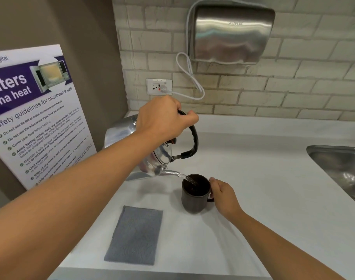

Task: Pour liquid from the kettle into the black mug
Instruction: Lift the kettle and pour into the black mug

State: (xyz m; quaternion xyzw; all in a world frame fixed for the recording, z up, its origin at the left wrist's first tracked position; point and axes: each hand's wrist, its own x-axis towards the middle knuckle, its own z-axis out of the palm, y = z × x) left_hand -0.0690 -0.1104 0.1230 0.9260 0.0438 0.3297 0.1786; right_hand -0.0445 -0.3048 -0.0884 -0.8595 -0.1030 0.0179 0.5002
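Observation:
My left hand (pixel 164 118) grips the black handle of a shiny metal kettle (pixel 152 160) and holds it in the air, tilted to the right. Its spout tip sits just over the rim of the black mug (pixel 193 201), and a thin stream of clear liquid runs from the spout into the mug. The mug stands upright on the white counter (pixel 263 188). My right hand (pixel 223 194) is closed around the mug's handle on its right side.
A grey cloth (pixel 135 235) lies flat on the counter in front of the mug, to the left. A steel sink (pixel 342 166) is at the right edge. A microwave safety poster (pixel 37 110) leans at the left. A hand dryer (pixel 231 33) and a socket (pixel 159 86) are on the tiled wall.

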